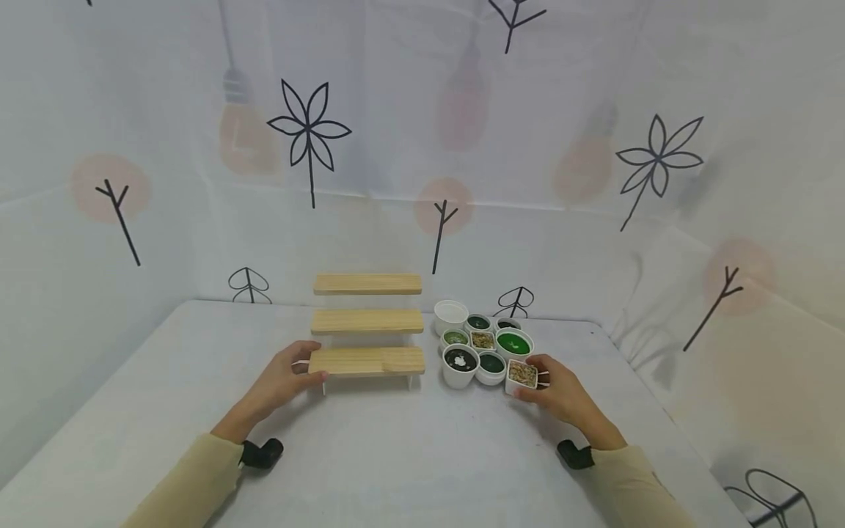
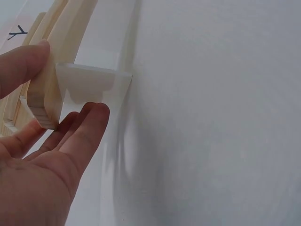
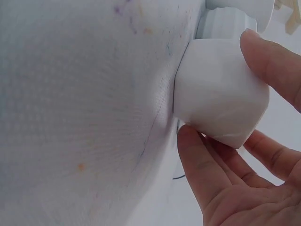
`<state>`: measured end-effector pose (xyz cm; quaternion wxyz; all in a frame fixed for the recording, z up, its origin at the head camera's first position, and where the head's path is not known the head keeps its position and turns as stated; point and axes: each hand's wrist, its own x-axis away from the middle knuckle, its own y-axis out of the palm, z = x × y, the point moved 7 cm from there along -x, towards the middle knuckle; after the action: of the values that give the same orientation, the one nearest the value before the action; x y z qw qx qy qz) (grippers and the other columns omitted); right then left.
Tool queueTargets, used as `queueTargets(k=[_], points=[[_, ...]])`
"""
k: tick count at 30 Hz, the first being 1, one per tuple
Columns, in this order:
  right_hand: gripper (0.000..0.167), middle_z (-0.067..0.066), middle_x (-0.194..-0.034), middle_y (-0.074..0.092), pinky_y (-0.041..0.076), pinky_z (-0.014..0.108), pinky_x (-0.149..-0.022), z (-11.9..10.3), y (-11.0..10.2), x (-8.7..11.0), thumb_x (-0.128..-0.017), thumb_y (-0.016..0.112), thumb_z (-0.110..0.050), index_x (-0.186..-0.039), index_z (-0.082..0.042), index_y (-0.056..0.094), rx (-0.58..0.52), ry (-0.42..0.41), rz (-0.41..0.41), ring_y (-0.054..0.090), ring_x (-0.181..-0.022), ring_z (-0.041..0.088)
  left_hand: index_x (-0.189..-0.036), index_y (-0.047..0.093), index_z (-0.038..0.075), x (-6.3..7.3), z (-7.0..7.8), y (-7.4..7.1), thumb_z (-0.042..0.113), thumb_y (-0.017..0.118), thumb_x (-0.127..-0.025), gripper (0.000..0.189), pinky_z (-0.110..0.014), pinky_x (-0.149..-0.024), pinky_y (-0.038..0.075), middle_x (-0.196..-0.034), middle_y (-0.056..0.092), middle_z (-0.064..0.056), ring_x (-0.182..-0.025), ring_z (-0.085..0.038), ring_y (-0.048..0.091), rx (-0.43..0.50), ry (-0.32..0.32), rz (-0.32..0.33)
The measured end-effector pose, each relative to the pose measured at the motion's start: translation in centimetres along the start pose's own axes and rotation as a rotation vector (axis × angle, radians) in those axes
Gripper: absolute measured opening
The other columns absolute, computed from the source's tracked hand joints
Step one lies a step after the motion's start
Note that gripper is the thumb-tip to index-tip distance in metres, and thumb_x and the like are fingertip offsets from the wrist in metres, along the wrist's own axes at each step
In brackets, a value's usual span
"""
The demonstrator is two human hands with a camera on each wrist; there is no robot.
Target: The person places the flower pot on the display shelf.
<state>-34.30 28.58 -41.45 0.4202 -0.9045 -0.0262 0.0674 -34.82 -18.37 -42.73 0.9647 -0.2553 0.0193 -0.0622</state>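
My left hand [image 1: 288, 374] is at the left end of a three-step shelf stand with pale wooden boards [image 1: 367, 361]. In the left wrist view its thumb lies on the lowest board [image 2: 47, 89], with the fingers under and beside it, close to a white support panel [image 2: 89, 82]. At the right, my right hand [image 1: 557, 390] holds a small square white pot [image 1: 522, 375] with a brown grainy filling. The right wrist view shows the thumb on one side of this pot [image 3: 218, 92] and the fingers on the other, its base close to the tabletop.
Several white cups and bowls with green, dark or grainy contents crowd left of the square pot, among them a dark-filled cup [image 1: 460, 367] and a green-filled bowl [image 1: 513, 345]. An upright white bowl [image 1: 451, 315] stands behind. A printed cloth [image 1: 396, 147] hangs behind the white table [image 1: 422, 455].
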Motion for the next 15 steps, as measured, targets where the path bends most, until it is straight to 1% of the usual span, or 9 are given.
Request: queueTargets(k=[4, 7, 15], points=[[0.067, 0.016, -0.117, 0.059, 0.052, 0.038, -0.076, 0.16, 0.06, 0.06, -0.076, 0.080, -0.029, -0.128, 0.000, 0.049, -0.001, 0.018, -0.006, 0.059, -0.103, 0.032, -0.140, 0.040, 0.006, -0.08, -0.07, 0.10, 0.031, 0.075, -0.083, 0.071, -0.049, -0.092, 0.047, -0.139, 0.043, -0.024, -0.121, -0.039, 0.050, 0.007, -0.002, 0.006], [0.066, 0.016, -0.116, 0.059, 0.052, 0.039, -0.076, 0.06, -0.02, 0.14, -0.077, 0.080, -0.028, -0.128, 0.000, 0.050, 0.003, 0.015, -0.008, 0.059, -0.103, 0.033, -0.139, 0.040, 0.007, -0.07, -0.05, 0.16, 0.032, 0.074, -0.083, 0.071, -0.049, -0.092, 0.046, -0.138, 0.044, -0.024, -0.121, -0.039, 0.050, 0.011, -0.005, 0.011], [0.065, 0.015, -0.115, 0.060, 0.051, 0.038, -0.075, 0.15, 0.10, 0.13, -0.077, 0.079, -0.029, -0.128, -0.001, 0.050, 0.007, 0.025, -0.007, 0.059, -0.102, 0.032, -0.139, 0.040, 0.006, 0.14, 0.02, 0.28, 0.027, 0.074, -0.083, 0.069, -0.049, -0.093, 0.046, -0.134, 0.048, -0.024, -0.120, -0.038, 0.051, 0.055, -0.006, 0.017]])
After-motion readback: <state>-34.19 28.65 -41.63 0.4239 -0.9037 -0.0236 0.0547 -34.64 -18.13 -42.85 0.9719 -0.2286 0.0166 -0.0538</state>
